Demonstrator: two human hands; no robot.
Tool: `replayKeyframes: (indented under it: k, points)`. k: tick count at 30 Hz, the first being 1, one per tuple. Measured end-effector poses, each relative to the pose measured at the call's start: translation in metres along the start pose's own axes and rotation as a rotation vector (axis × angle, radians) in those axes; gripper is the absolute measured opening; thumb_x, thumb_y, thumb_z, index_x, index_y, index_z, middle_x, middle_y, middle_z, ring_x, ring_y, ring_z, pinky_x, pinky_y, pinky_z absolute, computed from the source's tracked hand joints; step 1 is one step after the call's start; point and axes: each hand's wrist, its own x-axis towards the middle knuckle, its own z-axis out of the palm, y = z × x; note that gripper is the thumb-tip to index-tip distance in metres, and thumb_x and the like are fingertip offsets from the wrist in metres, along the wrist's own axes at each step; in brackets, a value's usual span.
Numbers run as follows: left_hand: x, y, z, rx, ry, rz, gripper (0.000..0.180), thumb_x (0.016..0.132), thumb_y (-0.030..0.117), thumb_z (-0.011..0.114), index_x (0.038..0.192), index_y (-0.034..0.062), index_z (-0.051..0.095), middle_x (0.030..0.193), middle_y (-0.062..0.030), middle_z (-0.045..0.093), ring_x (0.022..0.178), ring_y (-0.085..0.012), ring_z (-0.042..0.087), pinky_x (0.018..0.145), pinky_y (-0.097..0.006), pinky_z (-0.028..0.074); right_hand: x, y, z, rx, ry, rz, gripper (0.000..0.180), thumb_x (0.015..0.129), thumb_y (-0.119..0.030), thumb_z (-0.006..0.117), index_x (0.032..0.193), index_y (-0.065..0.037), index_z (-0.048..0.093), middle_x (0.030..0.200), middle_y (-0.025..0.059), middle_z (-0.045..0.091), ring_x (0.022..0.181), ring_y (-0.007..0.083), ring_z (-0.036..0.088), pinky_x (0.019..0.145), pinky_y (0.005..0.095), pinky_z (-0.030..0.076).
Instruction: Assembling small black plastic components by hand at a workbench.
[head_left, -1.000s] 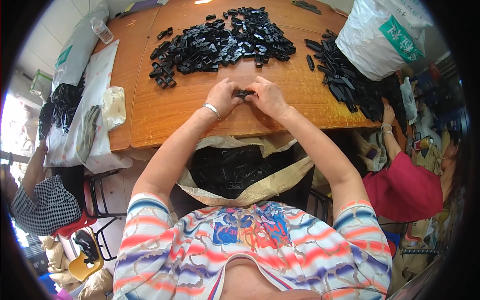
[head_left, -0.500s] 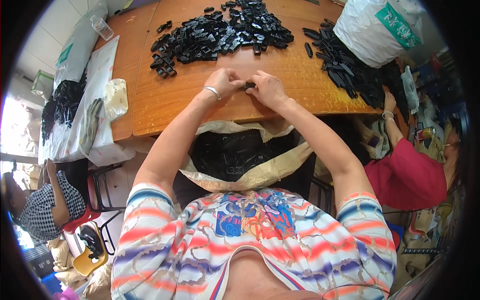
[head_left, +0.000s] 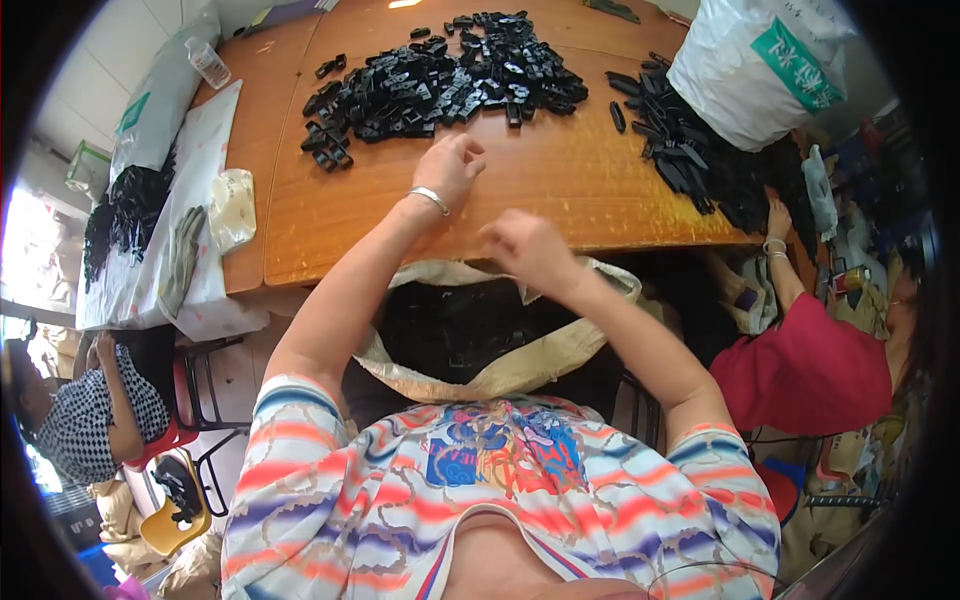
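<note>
1. Two hands of yours were in view above the wooden table (head_left: 560,200). Your left hand (head_left: 452,168), a silver bracelet (head_left: 430,198) at its wrist, hung over the bare tabletop just short of the large pile of black plastic parts (head_left: 440,75), fingers loosely curled and nothing visible in them.
2. Your right hand (head_left: 525,248) sat at the near table edge, over the open sack (head_left: 480,330) in your lap. It was blurred; whether it gripped anything could not be told.
3. One sack, beige cloth with a dark lining, mouth open between your forearms, just below the table edge.
4. One second heap of black plastic parts (head_left: 690,150) lay at the table's right side, against a white bag with a green label (head_left: 765,70).
5. One white sheet (head_left: 190,200) covered the table's left end, with a crumpled pale glove (head_left: 232,205) and a clear bottle (head_left: 208,62) near it.
6. One person in a red top (head_left: 810,370) sat at your right, a hand (head_left: 778,215) raised to the table edge.
7. One person in a checked shirt (head_left: 85,425) sat low at your left.
</note>
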Motion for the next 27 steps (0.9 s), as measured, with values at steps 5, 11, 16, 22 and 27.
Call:
replayKeyframes:
  k: [5, 11, 16, 22, 27]
  points:
    - [0.046, 0.004, 0.028, 0.221, 0.147, 0.202, 0.023, 0.085, 0.015, 0.062, 0.108, 0.0105, 0.063, 0.101, -0.0119, 0.061, 0.089, -0.0282, 0.063, 0.077, -0.038, 0.052, 0.040, 0.090, -0.049, -0.151, 0.187, 0.179, 0.012, 0.083, -0.013, 0.063, 0.089, -0.006, 0.070, 0.091, 0.0161, 0.065, 0.086, 0.0349, 0.063, 0.076, 0.0425, 0.052]
    - [0.083, 0.031, 0.050, 0.316, 0.132, 0.083, 0.028, 0.085, 0.033, 0.067, 0.101, 0.0101, 0.063, 0.100, -0.0117, 0.060, 0.097, -0.0298, 0.059, 0.081, -0.039, 0.050, 0.091, 0.151, -0.068, -0.359, 0.242, 0.291, 0.017, 0.084, -0.015, 0.064, 0.100, -0.010, 0.069, 0.102, 0.0163, 0.062, 0.091, 0.0379, 0.063, 0.080, 0.0444, 0.051]
    - [0.088, 0.030, 0.062, 0.400, 0.215, 0.044, 0.024, 0.080, 0.030, 0.071, 0.092, 0.0110, 0.063, 0.099, -0.0094, 0.060, 0.095, -0.0286, 0.058, 0.081, -0.038, 0.050, 0.116, 0.167, -0.064, -0.507, 0.140, 0.479, 0.026, 0.082, -0.016, 0.070, 0.106, -0.009, 0.062, 0.113, 0.0146, 0.058, 0.097, 0.0370, 0.062, 0.081, 0.0440, 0.051]
    - [0.058, 0.010, 0.045, 0.296, 0.178, 0.276, 0.016, 0.077, 0.011, 0.067, 0.090, 0.0086, 0.058, 0.094, -0.0090, 0.060, 0.092, -0.0294, 0.057, 0.078, -0.040, 0.049, 0.097, 0.137, -0.046, -0.527, 0.107, 0.428, 0.022, 0.083, -0.020, 0.064, 0.095, -0.003, 0.058, 0.097, 0.0214, 0.064, 0.092, 0.0406, 0.064, 0.077, 0.0472, 0.053]
    - [0.014, 0.011, 0.022, 0.198, -0.001, 0.361, 0.032, 0.076, 0.006, 0.069, 0.106, 0.0069, 0.057, 0.095, -0.0101, 0.062, 0.094, -0.0298, 0.057, 0.083, -0.040, 0.047, 0.072, 0.123, -0.045, -0.402, 0.111, 0.349, 0.019, 0.081, -0.019, 0.066, 0.093, -0.005, 0.061, 0.096, 0.0174, 0.066, 0.085, 0.0350, 0.066, 0.076, 0.0434, 0.053]
